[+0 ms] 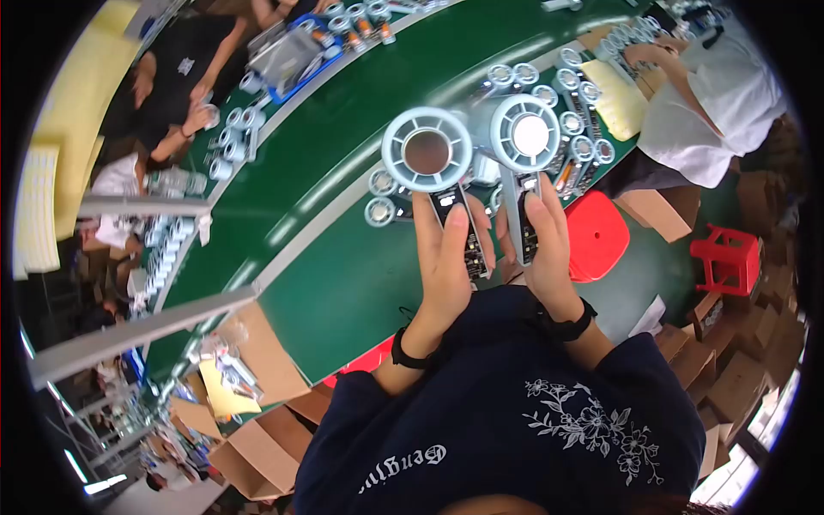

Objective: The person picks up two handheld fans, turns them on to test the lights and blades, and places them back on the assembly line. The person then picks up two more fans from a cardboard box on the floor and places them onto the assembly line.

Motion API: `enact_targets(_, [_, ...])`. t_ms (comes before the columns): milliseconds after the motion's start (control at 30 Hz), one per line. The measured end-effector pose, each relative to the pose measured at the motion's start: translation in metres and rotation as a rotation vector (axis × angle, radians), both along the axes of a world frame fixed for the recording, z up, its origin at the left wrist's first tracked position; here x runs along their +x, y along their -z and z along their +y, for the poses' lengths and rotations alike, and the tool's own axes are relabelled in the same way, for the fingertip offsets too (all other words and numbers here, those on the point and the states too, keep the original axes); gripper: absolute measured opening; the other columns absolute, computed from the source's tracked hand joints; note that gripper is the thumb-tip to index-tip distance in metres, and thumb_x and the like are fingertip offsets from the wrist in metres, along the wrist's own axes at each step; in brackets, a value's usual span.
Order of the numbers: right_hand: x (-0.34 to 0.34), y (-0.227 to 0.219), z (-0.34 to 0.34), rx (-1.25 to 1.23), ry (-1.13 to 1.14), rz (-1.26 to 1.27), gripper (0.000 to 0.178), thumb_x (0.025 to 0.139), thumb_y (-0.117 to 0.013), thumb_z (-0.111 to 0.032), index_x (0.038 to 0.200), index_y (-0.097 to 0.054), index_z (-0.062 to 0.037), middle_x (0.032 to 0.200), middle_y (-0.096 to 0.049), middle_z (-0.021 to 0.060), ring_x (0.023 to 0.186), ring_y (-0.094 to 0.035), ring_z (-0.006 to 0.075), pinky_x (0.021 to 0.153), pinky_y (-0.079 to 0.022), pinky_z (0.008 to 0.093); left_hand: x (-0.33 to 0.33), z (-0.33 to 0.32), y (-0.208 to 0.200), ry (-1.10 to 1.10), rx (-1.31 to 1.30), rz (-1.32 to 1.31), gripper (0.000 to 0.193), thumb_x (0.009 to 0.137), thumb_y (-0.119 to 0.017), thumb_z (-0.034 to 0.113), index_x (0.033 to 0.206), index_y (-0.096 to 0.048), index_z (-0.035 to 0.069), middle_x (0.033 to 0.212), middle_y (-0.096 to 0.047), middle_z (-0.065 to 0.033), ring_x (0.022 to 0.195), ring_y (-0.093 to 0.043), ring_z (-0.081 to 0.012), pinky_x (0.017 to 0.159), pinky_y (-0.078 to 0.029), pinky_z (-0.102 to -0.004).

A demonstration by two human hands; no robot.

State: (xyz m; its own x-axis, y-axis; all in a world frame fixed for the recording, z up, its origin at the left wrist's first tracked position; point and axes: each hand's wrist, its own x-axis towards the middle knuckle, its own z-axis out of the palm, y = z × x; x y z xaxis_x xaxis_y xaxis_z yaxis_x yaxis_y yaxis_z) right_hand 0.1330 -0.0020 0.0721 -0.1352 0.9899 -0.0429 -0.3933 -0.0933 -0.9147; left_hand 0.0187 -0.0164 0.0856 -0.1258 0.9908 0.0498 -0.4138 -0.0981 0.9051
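Note:
My left hand (443, 268) is wrapped round the handle of a light-blue handheld dryer-shaped housing (427, 184), held up over the green bench. Its round, spoked head points away from me, with a dark brownish centre, and a black circuit board shows along the handle. Beside it, my right hand (549, 264) grips a second housing (503, 142) of the same kind, its round centre bright white. A dark board is exposed in that handle too, under my thumb. The two heads are side by side, almost touching. Both wrists wear black bands.
Several similar housings (572, 124) lie on the green bench (318, 172) beyond my hands. A red stool (598, 236) stands at right, with another red stool (726, 259) and cardboard boxes (738, 360) farther off. Co-workers sit at upper left and upper right. A grey rail (146, 335) crosses at left.

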Motion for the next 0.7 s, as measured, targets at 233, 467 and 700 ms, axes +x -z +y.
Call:
enact_targets(233, [0.098, 0.010, 0.093, -0.060, 0.163, -0.038, 0.024, 0.097, -0.036, -0.024, 0.107, -0.044, -0.0035, 0.069, -0.055, 0.0069, 0.045, -0.043, 0.0083, 0.041, -0.031, 0.0194, 0.085, 0.115, 0.016, 0.289, -0.158, -0.078, 0.033, 0.097, -0.038, 0.024, 0.119, -0.034, 0.000, 0.078, -0.052, -0.0077, 0.046, -0.050, -0.0118, 0.037, -0.039, -0.0206])
enact_targets(467, [0.238, 0.051, 0.170, -0.344, 0.332, -0.308, 0.017, 0.094, -0.049, -0.021, 0.098, -0.046, -0.0046, 0.067, -0.055, 0.0038, 0.047, -0.046, 0.0075, 0.041, -0.032, 0.0196, 0.216, 0.235, 0.093, 0.622, -0.303, 0.226, 0.037, 0.093, -0.048, 0.033, 0.109, -0.042, 0.001, 0.074, -0.056, -0.0093, 0.053, -0.056, -0.0179, 0.047, -0.045, -0.0293])
enact_targets(700, [0.339, 0.158, 0.226, -0.430, 0.440, -0.549, 0.022, 0.092, -0.056, -0.025, 0.093, -0.049, -0.0047, 0.062, -0.055, 0.0026, 0.045, -0.047, 0.0074, 0.042, -0.035, 0.0221, 0.336, 0.307, 0.175, 0.691, -0.323, 0.861, 0.046, 0.089, -0.049, 0.043, 0.095, -0.052, -0.003, 0.070, -0.062, -0.0179, 0.064, -0.063, -0.0334, 0.060, -0.049, -0.0381])
